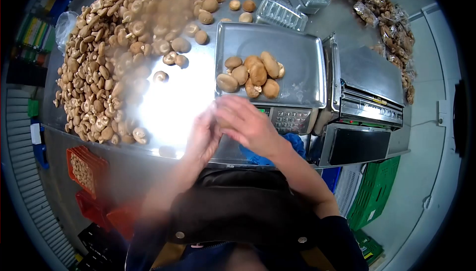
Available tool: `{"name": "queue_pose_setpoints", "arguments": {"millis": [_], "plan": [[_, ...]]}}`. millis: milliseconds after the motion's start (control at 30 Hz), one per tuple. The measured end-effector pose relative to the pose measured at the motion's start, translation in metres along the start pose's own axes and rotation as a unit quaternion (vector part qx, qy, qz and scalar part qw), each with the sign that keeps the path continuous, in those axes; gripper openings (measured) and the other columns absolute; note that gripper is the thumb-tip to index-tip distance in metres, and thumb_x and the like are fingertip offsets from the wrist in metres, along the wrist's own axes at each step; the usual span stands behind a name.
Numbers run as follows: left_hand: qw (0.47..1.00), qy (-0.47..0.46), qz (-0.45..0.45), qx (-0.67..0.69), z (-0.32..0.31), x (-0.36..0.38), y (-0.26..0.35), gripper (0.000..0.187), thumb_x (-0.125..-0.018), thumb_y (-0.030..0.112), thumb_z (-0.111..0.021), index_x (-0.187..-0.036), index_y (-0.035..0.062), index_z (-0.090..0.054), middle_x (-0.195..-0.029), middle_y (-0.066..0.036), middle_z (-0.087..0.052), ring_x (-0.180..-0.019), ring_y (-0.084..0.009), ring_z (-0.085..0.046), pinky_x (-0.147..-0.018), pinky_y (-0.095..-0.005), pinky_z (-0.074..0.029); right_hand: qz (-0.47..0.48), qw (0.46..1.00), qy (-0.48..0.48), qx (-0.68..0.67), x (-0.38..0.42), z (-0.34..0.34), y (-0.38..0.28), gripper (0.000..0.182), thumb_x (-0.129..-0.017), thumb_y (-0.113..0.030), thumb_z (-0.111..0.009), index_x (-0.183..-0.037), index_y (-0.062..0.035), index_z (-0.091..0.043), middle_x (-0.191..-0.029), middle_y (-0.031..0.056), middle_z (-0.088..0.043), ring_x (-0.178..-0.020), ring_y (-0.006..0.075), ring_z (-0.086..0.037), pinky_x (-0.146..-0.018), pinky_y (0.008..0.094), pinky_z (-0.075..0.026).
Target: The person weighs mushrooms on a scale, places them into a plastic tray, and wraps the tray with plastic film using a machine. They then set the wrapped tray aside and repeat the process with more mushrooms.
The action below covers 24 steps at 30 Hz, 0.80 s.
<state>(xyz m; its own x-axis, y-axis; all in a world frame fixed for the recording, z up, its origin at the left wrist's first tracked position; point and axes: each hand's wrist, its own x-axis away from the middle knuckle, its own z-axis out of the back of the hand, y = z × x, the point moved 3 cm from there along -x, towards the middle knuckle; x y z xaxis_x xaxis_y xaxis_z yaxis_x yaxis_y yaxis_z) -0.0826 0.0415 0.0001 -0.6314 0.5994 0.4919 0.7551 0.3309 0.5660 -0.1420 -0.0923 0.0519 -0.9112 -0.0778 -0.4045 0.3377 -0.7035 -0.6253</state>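
Note:
In the head view my left hand (202,133) and my right hand (249,126) meet at the front edge of the scale, fingers curled together. Between them shows part of a brown mushroom (224,122), mostly hidden by my fingers. Just beyond my hands, several shiitake mushrooms (258,72) lie in a group on the scale's metal tray (292,47). The scale's keypad (291,119) is to the right of my right hand. A large heap of shiitake mushrooms (91,82) covers the left part of the metal table (168,107).
Clear plastic punnets (282,14) stand behind the scale. A wrapping machine (369,100) is on the right, with bagged mushrooms (391,28) beyond it. A blue cloth or bag (295,147) lies by the table edge. Red crates (87,171) stand lower left, green crates (374,191) lower right.

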Motion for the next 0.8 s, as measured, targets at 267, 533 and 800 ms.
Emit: {"name": "queue_pose_setpoints", "arguments": {"millis": [267, 533, 800], "plan": [[0.854, 0.052, -0.297, -0.424, 0.017, -0.080, 0.039, 0.031, -0.097, 0.015, -0.052, -0.121, -0.0039, -0.056, -0.117, -0.013, -0.061, -0.108, -0.0193, -0.059, -0.087, -0.0315, -0.049, -0.052, 0.960, -0.092, 0.261, -0.051, -0.006, 0.069, 0.060, -0.084, -0.032, -0.066, -0.136, -0.0106, -0.046, -0.134, 0.0129, -0.048, -0.126, 0.0323, -0.045, -0.109, 0.0444, -0.032], [0.856, 0.042, -0.201, -0.475, 0.009, -0.097, 0.049, 0.037, -0.096, 0.021, -0.055, -0.122, -0.0047, -0.057, -0.108, -0.011, -0.065, -0.088, -0.0149, -0.062, -0.074, -0.0278, -0.052, -0.161, 0.978, 0.055, 0.120, -0.039, 0.042, 0.069, 0.053, -0.091, -0.031, -0.059, -0.136, -0.0057, -0.045, -0.133, 0.0174, -0.050, -0.125, 0.0346, -0.046, -0.107, 0.0435, -0.034], [0.812, 0.074, -0.165, -0.555, 0.003, -0.101, 0.068, 0.051, -0.093, 0.038, -0.059, -0.120, -0.0057, -0.057, -0.095, -0.012, -0.067, -0.070, -0.0138, -0.064, -0.057, -0.0255, -0.051, -0.427, 0.894, 0.108, -0.087, 0.055, 0.047, 0.137, 0.042, -0.092, -0.004, -0.051, -0.134, -0.0019, -0.046, -0.116, 0.0138, -0.058, -0.088, 0.0159, -0.062, -0.078, 0.0281, -0.053]]}}
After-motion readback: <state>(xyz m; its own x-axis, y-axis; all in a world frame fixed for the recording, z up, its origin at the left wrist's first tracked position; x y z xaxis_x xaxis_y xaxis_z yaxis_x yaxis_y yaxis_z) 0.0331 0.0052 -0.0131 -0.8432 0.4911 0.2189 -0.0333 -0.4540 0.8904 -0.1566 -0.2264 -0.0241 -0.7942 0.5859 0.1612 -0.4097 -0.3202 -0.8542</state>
